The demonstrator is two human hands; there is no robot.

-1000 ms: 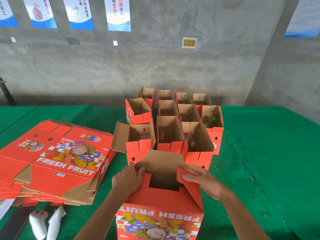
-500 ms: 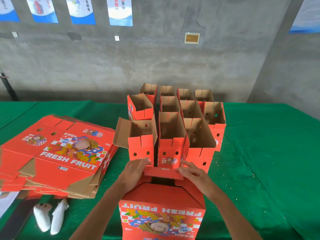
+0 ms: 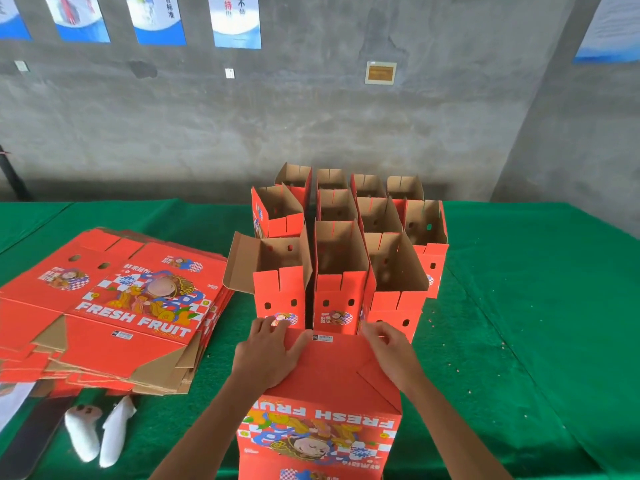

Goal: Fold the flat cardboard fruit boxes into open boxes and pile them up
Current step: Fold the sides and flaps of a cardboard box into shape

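A red fruit box [image 3: 322,427] stands upside down in front of me, its "FRESH FRUIT" print inverted. Its bottom flaps [image 3: 332,365] lie folded flat and closed on top. My left hand [image 3: 270,351] presses flat on the left part of these flaps, fingers spread. My right hand [image 3: 389,348] rests on the right flap near its far edge, fingers bent. Behind the box stand several open folded boxes [image 3: 343,251] in rows. A stack of flat red boxes [image 3: 114,306] lies to the left.
The table is covered by a green cloth [image 3: 519,306]. Two white controllers [image 3: 100,434] lie at the near left edge, beside a dark strip. A grey concrete wall with posters rises behind the table.
The bottom flaps, open with a gap a second ago, are now folded down shut. Both hands moved forward and pressed onto the closed flaps.
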